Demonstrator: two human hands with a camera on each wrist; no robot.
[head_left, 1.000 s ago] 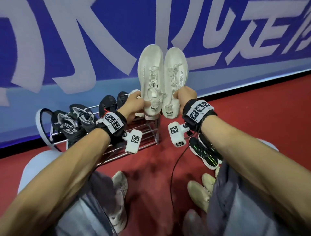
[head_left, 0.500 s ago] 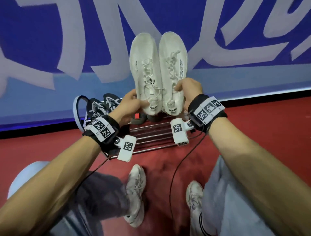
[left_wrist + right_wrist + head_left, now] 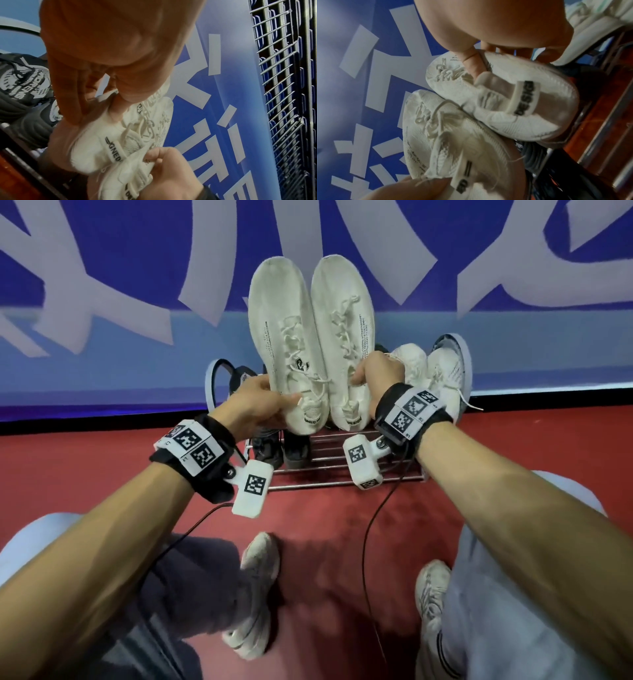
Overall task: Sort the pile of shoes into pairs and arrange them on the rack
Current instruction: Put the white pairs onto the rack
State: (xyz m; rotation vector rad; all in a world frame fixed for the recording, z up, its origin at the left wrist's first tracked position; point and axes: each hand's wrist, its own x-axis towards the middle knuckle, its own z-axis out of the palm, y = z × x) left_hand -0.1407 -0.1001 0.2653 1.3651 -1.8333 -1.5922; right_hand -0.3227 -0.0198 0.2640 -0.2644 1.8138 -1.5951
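I hold a pair of white knit sneakers side by side, toes pointing away, above the metal shoe rack (image 3: pixel 342 470). My left hand (image 3: pixel 263 402) pinches the collar of the left white sneaker (image 3: pixel 284 337) (image 3: pixel 130 135). My right hand (image 3: pixel 373 371) grips the collar of the right white sneaker (image 3: pixel 346 330) (image 3: pixel 513 108), with the thumb inside the opening. Dark shoes (image 3: pixel 281 450) stand on the rack under my left hand. Another white pair (image 3: pixel 435 371) sits on the rack's right end. Black printed shoes (image 3: pixel 22 81) show beside my left hand.
A blue banner wall (image 3: pixel 137 268) with large white characters stands right behind the rack. The floor (image 3: pixel 85 467) is red. My own feet in pale sneakers (image 3: pixel 253 594) are below, and wrist-camera cables (image 3: pixel 370 542) trail down between my legs.
The white pair has moved right along the rack, from above the dark shoes toward its middle. Both hands keep their hold. The white pair on the rack's right end has come into view.
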